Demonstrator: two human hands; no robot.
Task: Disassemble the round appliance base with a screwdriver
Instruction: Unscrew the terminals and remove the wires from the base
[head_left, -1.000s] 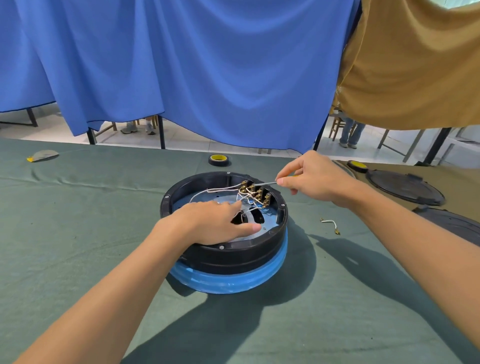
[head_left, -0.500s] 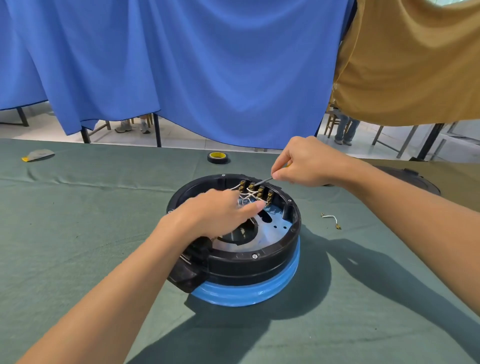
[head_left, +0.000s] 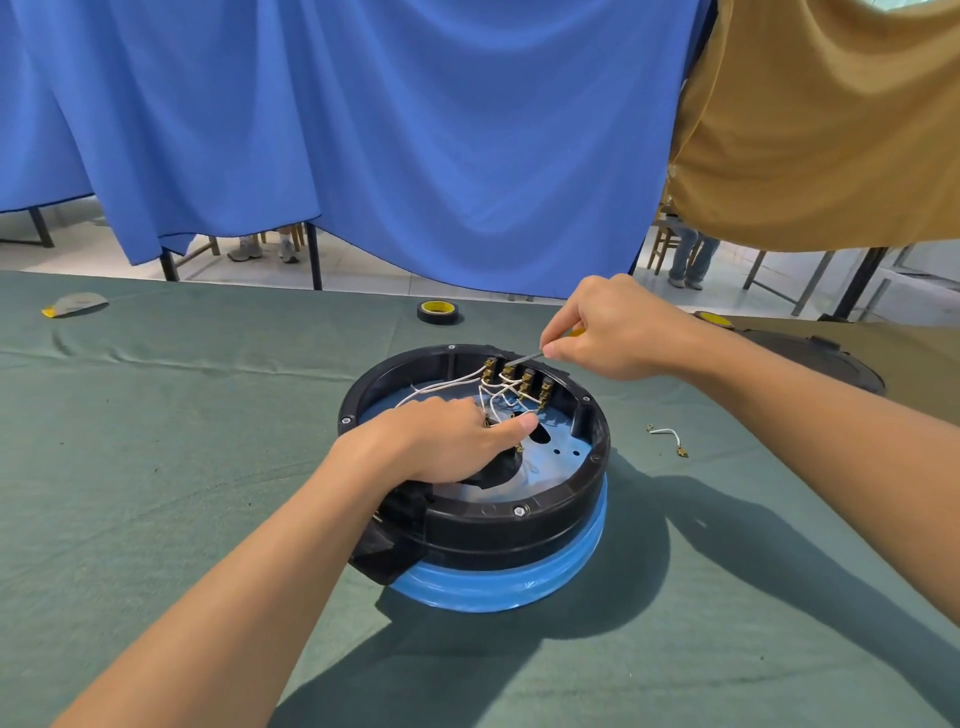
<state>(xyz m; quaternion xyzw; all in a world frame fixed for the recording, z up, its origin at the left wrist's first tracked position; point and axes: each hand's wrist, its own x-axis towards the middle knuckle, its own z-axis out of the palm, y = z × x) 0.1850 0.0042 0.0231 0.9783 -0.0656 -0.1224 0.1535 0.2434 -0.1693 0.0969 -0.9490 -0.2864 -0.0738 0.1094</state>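
The round appliance base (head_left: 498, 525), a black ring over a blue band, lies open side up on the green cloth in the middle. Brass terminals (head_left: 519, 376) with white wires sit at its far inner rim. My left hand (head_left: 441, 441) rests inside the base, fingers curled over the wires and the inner plate; what it holds is hidden. My right hand (head_left: 618, 327) grips a screwdriver (head_left: 524, 358) whose metal tip sits on the terminals; its yellow handle is mostly hidden in the fist.
A loose white wire (head_left: 667, 439) lies on the cloth right of the base. A roll of black tape (head_left: 438, 312) sits behind it. Dark round lids (head_left: 831, 364) lie at the far right, a small grey object (head_left: 75, 304) at the far left.
The base has turned so a black block faces me at front left. My right hand lifted slightly and keeps the screwdriver tip on the terminals; my left hand shifted over the wires.
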